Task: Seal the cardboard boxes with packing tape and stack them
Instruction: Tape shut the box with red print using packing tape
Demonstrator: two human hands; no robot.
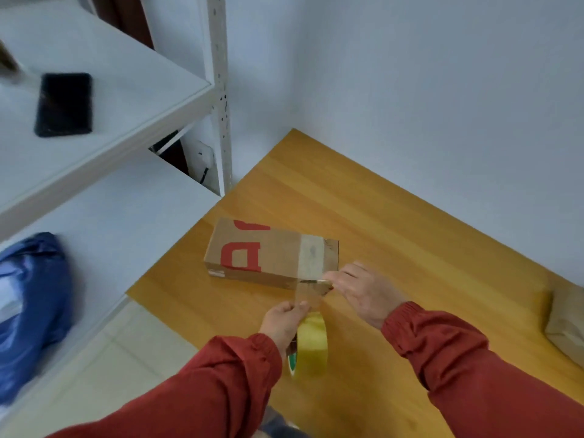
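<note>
A small cardboard box (271, 252) with red print lies on the wooden table (395, 248). A strip of clear tape (311, 257) crosses its top near the right end and runs down over the front edge. My left hand (284, 320) grips the yellow tape roll (311, 343) below the box and pinches the stretched tape. My right hand (360, 289) holds a thin blade-like tool (316, 281) against the tape at the box's front edge; what the tool is cannot be told.
A white metal shelf unit (126, 128) stands at the left, with a black phone (64, 104) on its upper board and a blue bag (31, 311) on the lower one. A brown paper parcel (565, 320) lies at the table's right edge. White walls close the corner behind.
</note>
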